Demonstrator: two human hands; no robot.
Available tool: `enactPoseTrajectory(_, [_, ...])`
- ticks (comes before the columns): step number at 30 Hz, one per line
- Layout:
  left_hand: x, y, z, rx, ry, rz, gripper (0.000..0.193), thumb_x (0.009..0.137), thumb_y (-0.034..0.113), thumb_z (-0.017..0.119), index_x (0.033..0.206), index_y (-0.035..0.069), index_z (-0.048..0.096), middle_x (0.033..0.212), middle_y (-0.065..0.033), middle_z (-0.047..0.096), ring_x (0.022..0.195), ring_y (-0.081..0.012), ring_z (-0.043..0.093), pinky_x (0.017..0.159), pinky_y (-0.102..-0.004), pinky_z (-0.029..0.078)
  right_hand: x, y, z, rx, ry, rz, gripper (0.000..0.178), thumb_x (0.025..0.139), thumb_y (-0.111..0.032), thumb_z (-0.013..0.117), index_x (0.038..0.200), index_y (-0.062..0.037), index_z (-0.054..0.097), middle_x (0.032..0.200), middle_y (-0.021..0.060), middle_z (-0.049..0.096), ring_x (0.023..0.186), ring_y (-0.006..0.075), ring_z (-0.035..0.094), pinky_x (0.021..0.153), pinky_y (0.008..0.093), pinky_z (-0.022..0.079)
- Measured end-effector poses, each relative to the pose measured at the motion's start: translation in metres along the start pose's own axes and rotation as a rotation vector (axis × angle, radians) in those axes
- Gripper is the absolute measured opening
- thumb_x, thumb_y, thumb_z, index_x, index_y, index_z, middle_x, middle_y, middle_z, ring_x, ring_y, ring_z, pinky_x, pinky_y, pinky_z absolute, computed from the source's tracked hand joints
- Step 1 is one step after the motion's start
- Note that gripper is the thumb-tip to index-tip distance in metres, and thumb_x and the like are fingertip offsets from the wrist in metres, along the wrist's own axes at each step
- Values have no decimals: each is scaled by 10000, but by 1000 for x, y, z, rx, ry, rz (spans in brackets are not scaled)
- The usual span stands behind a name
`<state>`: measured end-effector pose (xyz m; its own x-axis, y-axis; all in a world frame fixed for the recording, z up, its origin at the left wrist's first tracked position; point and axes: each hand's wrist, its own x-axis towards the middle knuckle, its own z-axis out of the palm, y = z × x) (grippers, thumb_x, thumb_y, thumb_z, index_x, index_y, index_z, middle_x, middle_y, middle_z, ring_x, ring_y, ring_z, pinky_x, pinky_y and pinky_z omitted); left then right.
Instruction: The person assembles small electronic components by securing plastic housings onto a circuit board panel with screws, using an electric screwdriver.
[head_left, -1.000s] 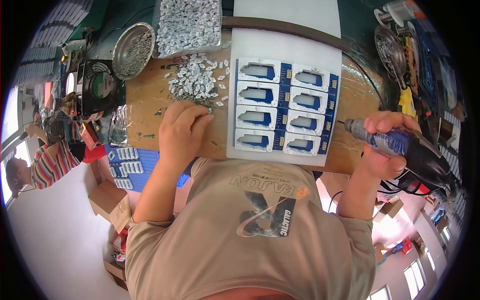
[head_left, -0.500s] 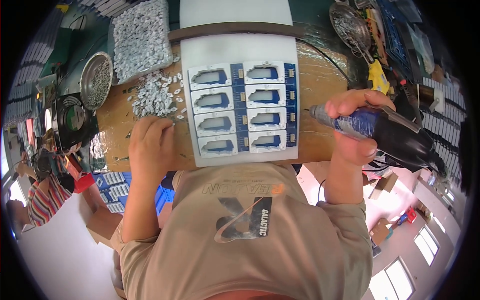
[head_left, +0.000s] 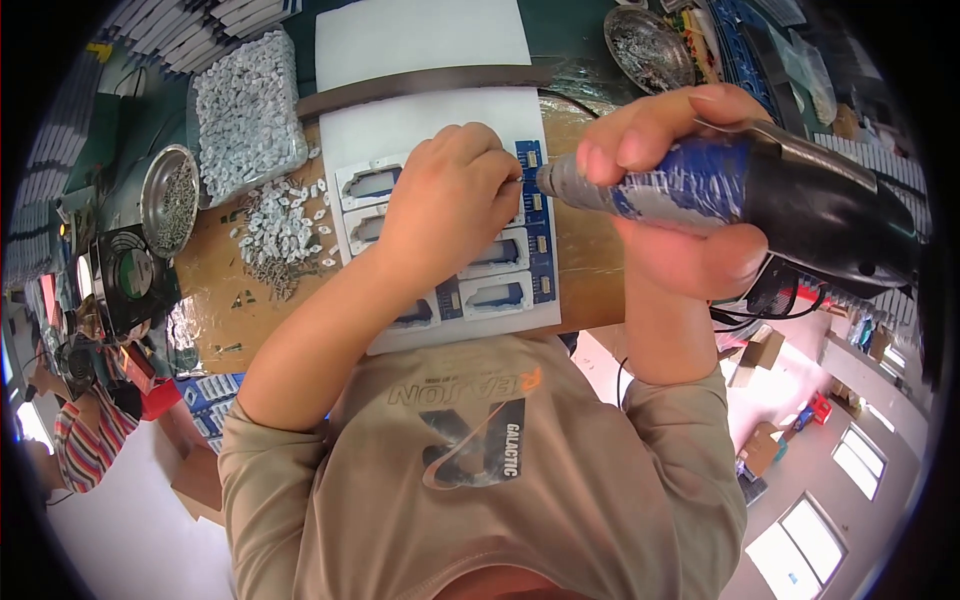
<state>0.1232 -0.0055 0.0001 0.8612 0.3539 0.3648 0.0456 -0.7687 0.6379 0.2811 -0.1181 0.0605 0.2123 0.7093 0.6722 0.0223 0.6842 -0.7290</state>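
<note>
Tool housing [head_left: 828, 208] glossy plastic; shirt [head_left: 480, 510] matt cloth.

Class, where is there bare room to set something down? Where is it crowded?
Bare: white sheet beyond dark bar; brown board between sheet and right forearm. Crowded: left of the sheet, with loose white pieces, packed white pieces and metal bowl.

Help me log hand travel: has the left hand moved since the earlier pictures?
Yes, right and forward. Judged against the white sheet, the left hand went from beyond its left edge to over it.
</note>
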Motion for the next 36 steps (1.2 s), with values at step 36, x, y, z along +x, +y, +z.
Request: enactPoseTrajectory(36, [2,-5,10,51,18,-11,94,735,135,677,789,61,656,841,-63,576,833,-274,579,730,-406,464,15,2,28,-90,82,337,705,771,-516,802,1161,-19,489,920,146,612,757,244,630,708,389,560])
